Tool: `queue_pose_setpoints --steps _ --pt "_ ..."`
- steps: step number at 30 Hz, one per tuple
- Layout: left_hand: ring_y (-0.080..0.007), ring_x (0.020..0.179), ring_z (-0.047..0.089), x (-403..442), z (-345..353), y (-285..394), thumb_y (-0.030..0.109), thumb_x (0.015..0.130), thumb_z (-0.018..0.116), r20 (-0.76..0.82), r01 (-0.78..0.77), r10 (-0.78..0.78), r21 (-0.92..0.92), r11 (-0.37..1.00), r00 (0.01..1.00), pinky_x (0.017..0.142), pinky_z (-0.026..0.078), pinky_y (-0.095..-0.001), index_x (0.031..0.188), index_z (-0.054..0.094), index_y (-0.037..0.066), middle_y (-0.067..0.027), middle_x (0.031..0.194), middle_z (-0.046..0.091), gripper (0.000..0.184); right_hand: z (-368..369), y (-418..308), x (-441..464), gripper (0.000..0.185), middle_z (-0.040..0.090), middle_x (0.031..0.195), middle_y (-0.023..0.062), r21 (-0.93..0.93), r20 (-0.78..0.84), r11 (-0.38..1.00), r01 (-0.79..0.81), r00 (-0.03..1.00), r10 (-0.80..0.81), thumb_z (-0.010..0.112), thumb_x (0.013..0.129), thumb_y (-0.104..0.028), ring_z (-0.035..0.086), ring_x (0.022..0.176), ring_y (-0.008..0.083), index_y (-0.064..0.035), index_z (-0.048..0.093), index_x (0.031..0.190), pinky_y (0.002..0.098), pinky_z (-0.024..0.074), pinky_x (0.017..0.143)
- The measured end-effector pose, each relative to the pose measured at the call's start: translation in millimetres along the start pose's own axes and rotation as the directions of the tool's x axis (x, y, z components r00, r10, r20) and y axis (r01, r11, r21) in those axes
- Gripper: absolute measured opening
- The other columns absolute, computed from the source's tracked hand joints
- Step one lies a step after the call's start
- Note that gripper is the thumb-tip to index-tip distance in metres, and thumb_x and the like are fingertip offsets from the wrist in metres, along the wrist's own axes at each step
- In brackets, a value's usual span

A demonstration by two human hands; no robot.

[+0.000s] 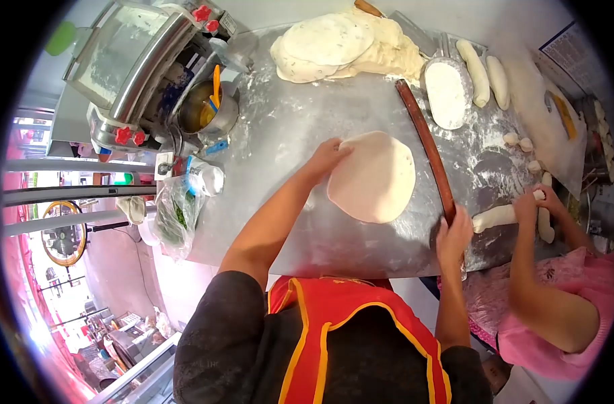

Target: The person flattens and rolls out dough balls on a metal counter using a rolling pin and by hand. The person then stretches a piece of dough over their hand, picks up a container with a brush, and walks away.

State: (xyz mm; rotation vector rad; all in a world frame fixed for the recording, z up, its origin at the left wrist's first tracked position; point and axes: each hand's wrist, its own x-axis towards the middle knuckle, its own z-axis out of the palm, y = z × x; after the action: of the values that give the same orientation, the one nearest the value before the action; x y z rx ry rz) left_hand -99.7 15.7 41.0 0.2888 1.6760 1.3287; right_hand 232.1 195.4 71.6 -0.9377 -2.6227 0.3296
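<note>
A flat, roughly round sheet of dough (372, 178) lies on the grey metal table (273, 148). At its upper left edge is my left hand (330, 159), its fingers closed on the rim of the dough. My right hand (454, 237) is wrapped round the lower end of a long brown rolling pin (426, 145), which slants up and left, just right of the dough sheet. Stacked flat dough (327, 44) rests at the back of the table. A metal scoop of white flour (445, 93) stands right of the pin's upper end.
On the right, a co-worker's hands (532, 202) hold a dough roll (496, 219). More dough rolls (474, 71) lie at the back right. At the left are a metal pot (219, 118), a dough machine (135, 64), a white tub (206, 179) and a bag of greens (179, 219).
</note>
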Motion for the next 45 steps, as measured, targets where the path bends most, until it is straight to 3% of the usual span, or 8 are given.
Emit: queue_pose_setpoints --steps 4,8,13,20,26,35,42,45 --pt "-0.0178 0.087 0.065 -3 1 -9 0.027 0.088 0.065 0.079 0.079 -0.081 0.027 0.997 0.994 0.071 0.051 -0.0368 0.096 0.072 0.000 -0.0101 0.086 0.070 0.028 58 -34 75 0.053 0.052 0.131 0.0211 0.397 0.121 0.918 0.002 0.991 -0.054 0.067 0.084 -0.010 0.045 0.123 0.0400 -0.0033 0.048 0.133 0.0462 0.0345 0.105" --pt "-0.0207 0.087 0.065 -11 11 -14 0.022 0.087 0.065 0.171 -0.299 0.254 0.332 0.895 0.952 0.077 0.050 -0.0368 0.101 0.069 -0.005 -0.0139 0.089 0.070 0.032 101 -61 143 0.041 0.062 0.098 0.0164 0.386 0.311 0.916 -0.114 0.950 -0.012 0.076 0.076 -0.012 0.058 0.089 0.0323 -0.0002 0.058 0.112 0.0411 0.0463 0.079" --pt "-0.0141 0.079 0.063 -56 24 24 0.020 0.089 0.063 0.171 -0.094 0.092 -0.001 0.996 0.981 0.070 0.051 -0.0321 0.100 0.070 -0.003 -0.0078 0.088 0.070 0.026 64 -83 180 0.018 0.061 0.075 0.0009 0.385 0.828 0.802 -0.457 0.556 -0.081 0.076 0.078 -0.008 0.054 0.067 0.0103 -0.0008 0.063 0.087 0.0299 0.0427 0.060" --pt "-0.0184 0.073 0.064 -94 -65 103 0.015 0.090 0.064 -0.096 -0.259 0.337 0.459 0.850 0.937 0.068 0.052 -0.0332 0.103 0.069 0.003 -0.0080 0.085 0.071 0.018 23 -149 233 0.019 0.069 0.096 0.0031 0.881 0.461 0.272 -0.388 0.834 -0.303 0.066 0.088 -0.005 0.061 0.084 0.0079 0.0011 0.066 0.105 0.0233 0.0474 0.076" --pt "-0.0316 0.100 0.066 -100 -86 26 0.004 0.081 0.059 -0.109 -0.184 0.636 0.908 0.377 0.764 0.084 0.054 -0.0406 0.115 0.068 0.013 -0.0099 0.111 0.069 0.036 125 -165 203 0.018 0.071 0.098 0.0100 0.703 0.191 0.700 0.126 0.915 -0.357 0.060 0.086 -0.002 0.067 0.090 0.0226 -0.0044 0.070 0.100 0.0345 0.0513 0.080" --pt "-0.0379 0.139 0.035 -166 6 -122 0.022 0.089 0.058 0.213 -0.433 0.617 0.871 0.232 0.758 0.112 0.032 -0.0477 0.135 0.053 0.011 -0.0163 0.150 0.039 0.048 91 -98 94 0.024 0.064 0.117 0.0151 0.497 0.072 0.689 0.527 0.767 -0.638 0.057 0.083 0.005 0.058 0.113 0.0377 -0.0052 0.068 0.102 0.0426 0.0462 0.096" --pt "-0.0323 0.148 0.017 -127 36 -87 0.048 0.093 0.049 0.227 -0.316 0.514 0.944 0.092 0.827 0.120 0.008 -0.0504 0.147 0.040 0.015 -0.0157 0.157 0.027 0.063 43 10 39 0.036 0.059 0.113 0.0203 0.034 -0.110 0.998 -0.051 0.993 0.054 0.064 0.088 -0.011 0.053 0.109 0.0424 -0.0016 0.056 0.122 0.0470 0.0428 0.093" --pt "-0.0360 0.145 0.023 -112 56 -90 0.046 0.091 0.055 0.242 -0.401 0.591 0.904 0.152 0.769 0.116 0.018 -0.0548 0.147 0.038 0.014 -0.0178 0.155 0.029 0.067 47 22 26 0.038 0.058 0.104 0.0212 -0.096 0.063 0.988 -0.119 0.990 0.125 0.067 0.089 -0.022 0.053 0.100 0.0439 0.0003 0.055 0.117 0.0491 0.0427 0.086"
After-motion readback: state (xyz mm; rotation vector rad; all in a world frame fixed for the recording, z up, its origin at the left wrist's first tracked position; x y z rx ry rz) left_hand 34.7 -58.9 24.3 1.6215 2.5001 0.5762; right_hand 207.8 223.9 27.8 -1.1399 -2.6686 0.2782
